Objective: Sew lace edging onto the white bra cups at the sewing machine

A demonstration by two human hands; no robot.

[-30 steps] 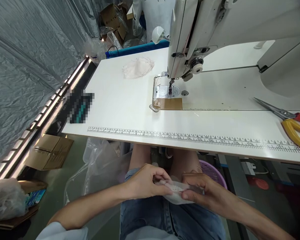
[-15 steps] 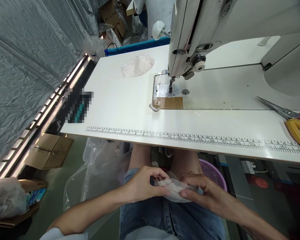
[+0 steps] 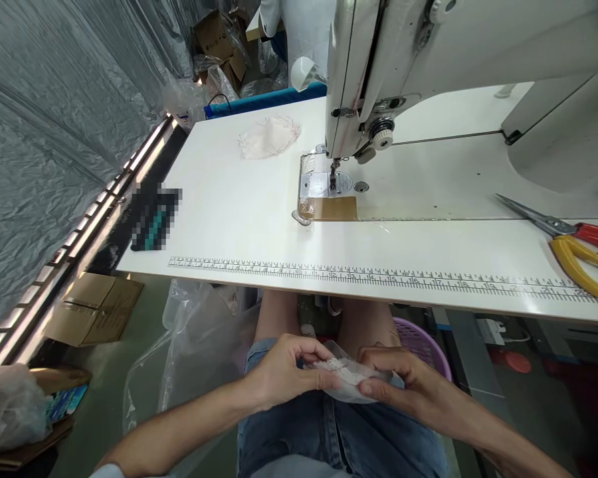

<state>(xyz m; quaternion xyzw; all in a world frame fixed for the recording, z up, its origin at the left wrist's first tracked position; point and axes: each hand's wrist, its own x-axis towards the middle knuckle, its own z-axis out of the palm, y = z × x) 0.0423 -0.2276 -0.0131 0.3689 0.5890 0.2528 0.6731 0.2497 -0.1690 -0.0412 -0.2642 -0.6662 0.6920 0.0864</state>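
Observation:
Over my lap, a small white piece of sheer fabric with a lacy edge point(image 3: 347, 376) is held between both hands. My left hand point(image 3: 294, 373) pinches its left end between thumb and fingers. At the right end, my right hand point(image 3: 403, 382) grips it with the thumb on top and the fingers behind. Beyond the hands is the sewing machine point(image 3: 359, 86), its needle and presser foot point(image 3: 333, 176) above the metal plate. Another pale fabric piece point(image 3: 270, 137) with loose threads lies flat on the table, left of the machine.
The white table point(image 3: 229, 219) has a printed ruler along its front edge, above my thighs. Scissors point(image 3: 568, 236) with red and yellow handles lie at the right. A purple basket point(image 3: 423, 345) and a clear plastic bag point(image 3: 194, 352) are below. A cardboard box point(image 3: 94, 309) stands left.
The camera view has shifted slightly, so the table and machine appear a little further left. Both hands keep their hold on the fabric, with only slight finger movement.

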